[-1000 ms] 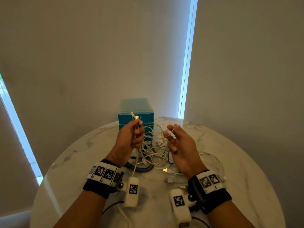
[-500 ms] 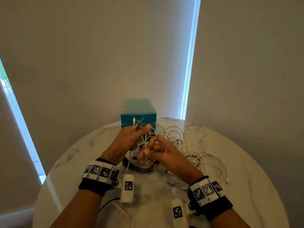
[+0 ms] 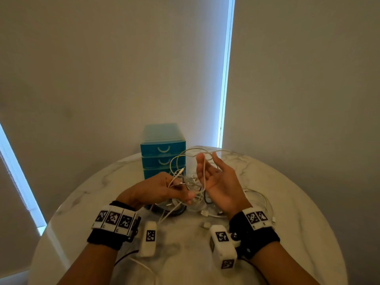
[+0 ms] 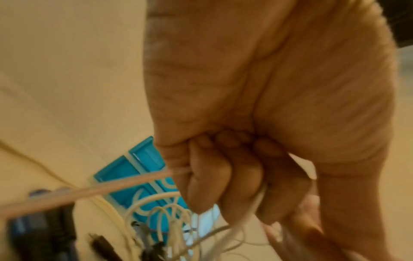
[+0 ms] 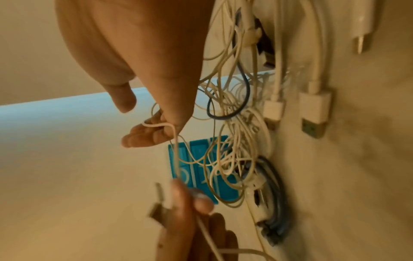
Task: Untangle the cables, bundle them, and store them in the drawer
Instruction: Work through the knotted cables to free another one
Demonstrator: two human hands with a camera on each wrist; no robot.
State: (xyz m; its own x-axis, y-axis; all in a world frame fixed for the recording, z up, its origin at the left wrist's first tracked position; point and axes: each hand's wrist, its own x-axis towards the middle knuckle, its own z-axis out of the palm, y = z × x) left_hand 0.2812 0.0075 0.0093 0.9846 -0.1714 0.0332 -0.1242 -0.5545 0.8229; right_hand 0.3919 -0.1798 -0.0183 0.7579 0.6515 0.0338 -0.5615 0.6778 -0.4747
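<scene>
White cables tangled in one heap on a round marble table, in front of one teal drawer unit with three shut drawers. Left hand curled round a thin white cable, gripping it in the fist. Right hand palm up, fingers spread and straight, one cable loop draped over them. Two white USB plugs lying side by side near the heap. One dark cable coil under the tangle.

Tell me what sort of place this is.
Probably a room in a home: a round marble-look table in a plain wall corner, window blinds alongside, a small teal drawer unit.
</scene>
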